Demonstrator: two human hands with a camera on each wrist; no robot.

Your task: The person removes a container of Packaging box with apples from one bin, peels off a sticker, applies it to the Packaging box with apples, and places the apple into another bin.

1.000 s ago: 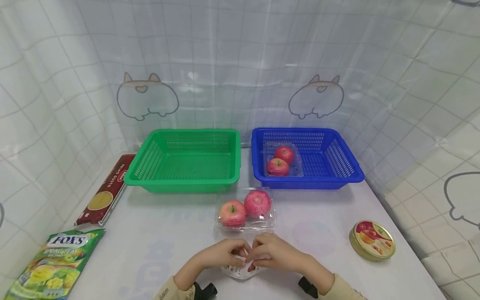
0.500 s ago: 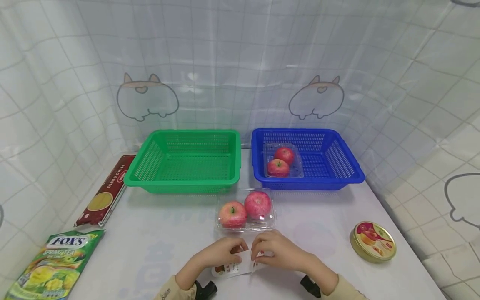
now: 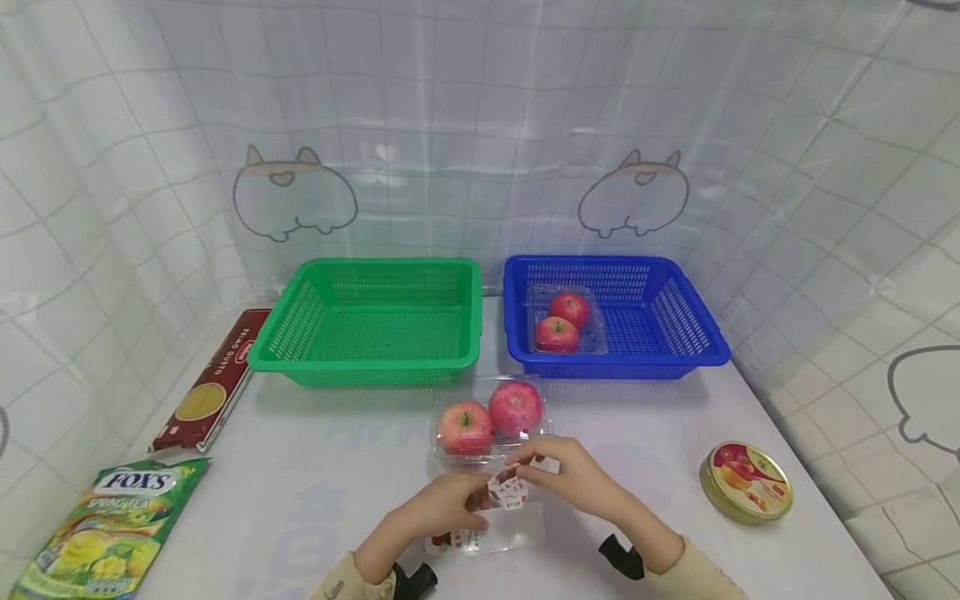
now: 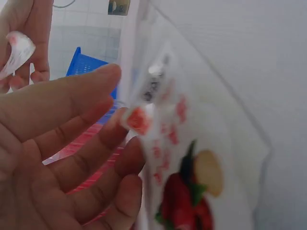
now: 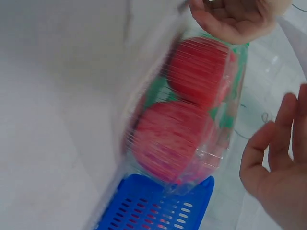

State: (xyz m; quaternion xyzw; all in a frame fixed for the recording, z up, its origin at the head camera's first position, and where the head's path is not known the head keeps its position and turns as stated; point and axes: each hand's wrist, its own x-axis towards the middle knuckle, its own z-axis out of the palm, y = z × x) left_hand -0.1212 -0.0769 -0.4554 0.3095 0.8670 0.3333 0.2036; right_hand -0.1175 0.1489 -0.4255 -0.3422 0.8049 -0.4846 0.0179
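My left hand (image 3: 446,507) pinches a translucent backing sheet (image 3: 513,532) just above the table. Chili peppers and red lettering are printed on the sheet's label, large in the left wrist view; in the head view its right part looks blank. My right hand (image 3: 566,475) holds a small white sticker (image 3: 512,492) with red print, slightly curled, between fingers and thumb. In the left wrist view that sticker (image 4: 20,52) shows beside the right fingers. Just beyond the hands lies a clear plastic box (image 3: 487,457) with two red apples (image 3: 516,408).
A green basket (image 3: 367,367) and a blue basket (image 3: 622,360) stand at the back; the blue one holds another box of apples (image 3: 557,334). A red-brown packet (image 3: 213,383) and a green Fox's bag (image 3: 112,529) lie left. A round tin (image 3: 746,483) sits right.
The folded printed sheet has been spread out, and my right hand has lifted away from it, up and to the right, with the sticker. My left hand has barely moved.
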